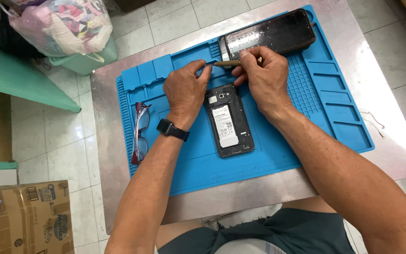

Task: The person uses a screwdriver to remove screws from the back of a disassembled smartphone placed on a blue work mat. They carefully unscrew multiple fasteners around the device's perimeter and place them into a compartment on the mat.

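An opened black phone [229,121] lies back up on the blue work mat [269,155], its white battery showing. My right hand [264,77] grips a slim brass-coloured tool [227,63] just beyond the phone's top edge. My left hand [184,89], with a black watch on the wrist, pinches the tool's tip with fingers and thumb. What sits at the tip is too small to make out. A second black phone [271,34] lies screen up at the far edge of the mat, right behind both hands.
Red-framed glasses [140,131] lie folded on the mat's left side. The mat covers a small metal table [108,94] on a tiled floor. A thin wire [374,121] lies right of the mat. A cardboard box [28,216], a green bench and a plastic bag [61,23] stand at the left.
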